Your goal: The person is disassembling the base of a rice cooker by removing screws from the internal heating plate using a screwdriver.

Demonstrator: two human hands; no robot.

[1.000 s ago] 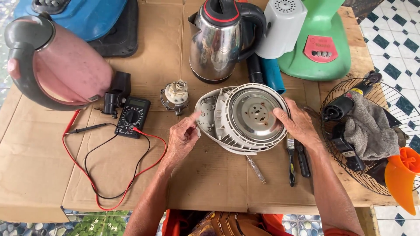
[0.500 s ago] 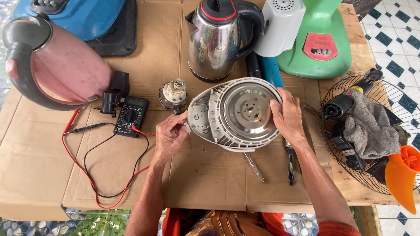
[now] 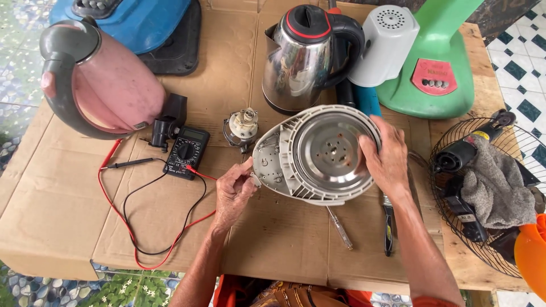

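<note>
- Both hands hold a white kettle base with a round metal plate, tilted up over the cardboard-covered tabletop.
- The left hand has its fingers pinched on the rim's left edge.
- The right hand has its fingers curled over the right rim.
- A black multimeter lies just left; a steel kettle stands behind.

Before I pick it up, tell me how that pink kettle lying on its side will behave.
The pink kettle lies on its rounded side on the cardboard, so a push would probably roll or rock it. Its smooth body looks slippery; the grey handle seems the surest place to lift. It is likely stiff and, if empty, light for its size.
</note>
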